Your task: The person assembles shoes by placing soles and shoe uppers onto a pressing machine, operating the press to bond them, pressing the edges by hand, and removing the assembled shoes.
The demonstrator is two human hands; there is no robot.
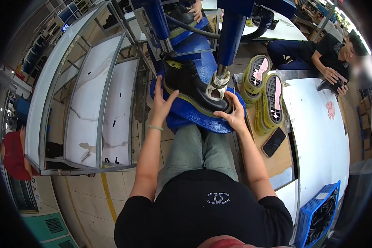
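A black shoe [189,84] with a yellow-green sole edge lies on the blue platform [202,122] of a press. The press's white, wrapped lower tip [216,91] rests on the front part of the shoe, under a blue cylinder [232,41]. My left hand [163,101] is at the heel end with its fingers spread, thumb near the sole edge. At the toe end my right hand [233,110] has its thumb and fingers apart around the toe, touching it without closing on it.
Stacked yellow soles [273,99] and a phone [273,141] lie on a board at the right. A metal rack [99,103] stands at the left. A blue basket [303,223] is at the lower right. A co-worker [332,53] sits at the upper right, holding a dark shoe.
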